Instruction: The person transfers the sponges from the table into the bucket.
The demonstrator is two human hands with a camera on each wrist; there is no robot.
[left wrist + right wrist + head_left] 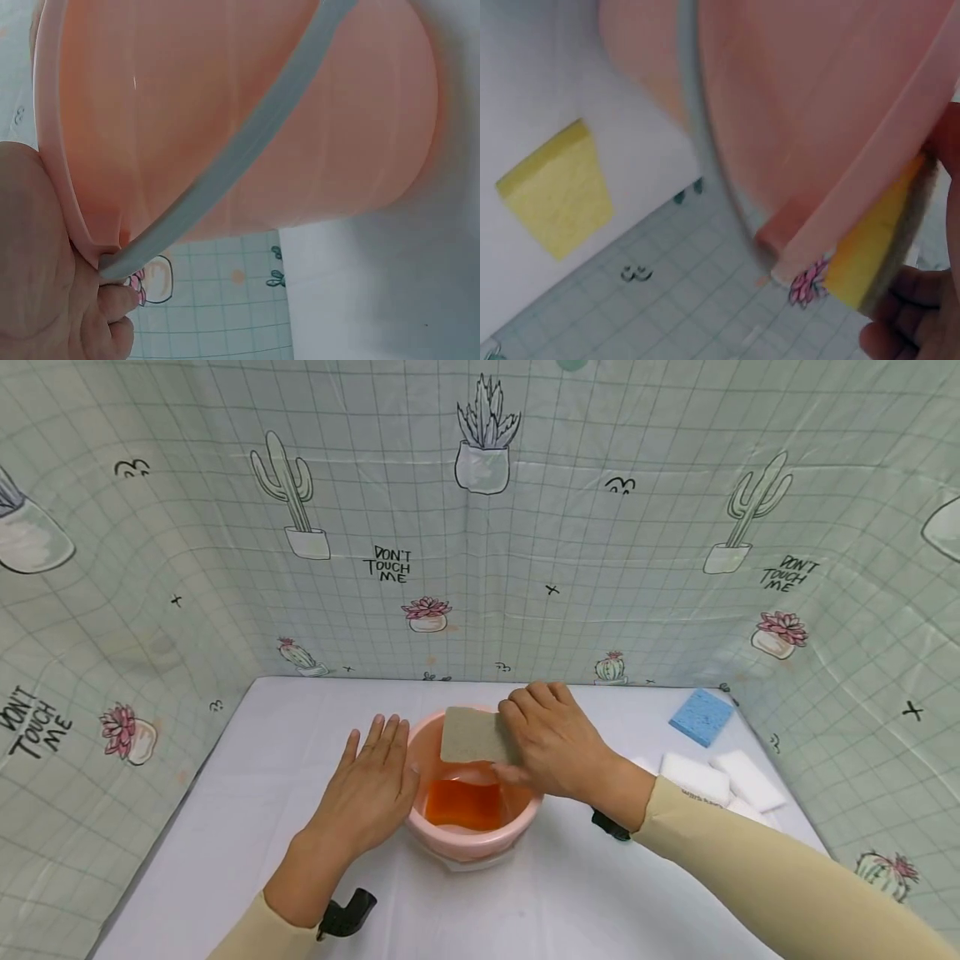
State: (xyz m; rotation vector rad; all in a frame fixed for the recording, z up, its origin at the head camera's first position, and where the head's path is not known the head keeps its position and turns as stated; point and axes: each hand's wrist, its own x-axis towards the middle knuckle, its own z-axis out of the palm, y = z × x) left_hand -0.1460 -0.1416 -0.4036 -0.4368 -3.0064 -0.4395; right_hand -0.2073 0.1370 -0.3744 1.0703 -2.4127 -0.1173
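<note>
A pink bucket [472, 846] with a grey handle [259, 139] stands at the middle of the table. My left hand [367, 793] lies with straight fingers against the bucket's left rim. Over the bucket's far right rim, my right hand [558, 743] grips a sponge [472, 735] by its right end. The sponge's grey-beige face turns up; its yellow side [874, 240] shows in the right wrist view, beside the rim. Inside the bucket is an orange, roughly rectangular patch [463, 804]; I cannot tell whether it is a sponge or coloured liquid.
At the back right lies a blue sponge [701, 717]. Several white pads [697, 779] are heaped in front of it. A yellow sponge [559, 195] lies on the table near its edge in the right wrist view. Patterned curtain [480, 543] encloses the table.
</note>
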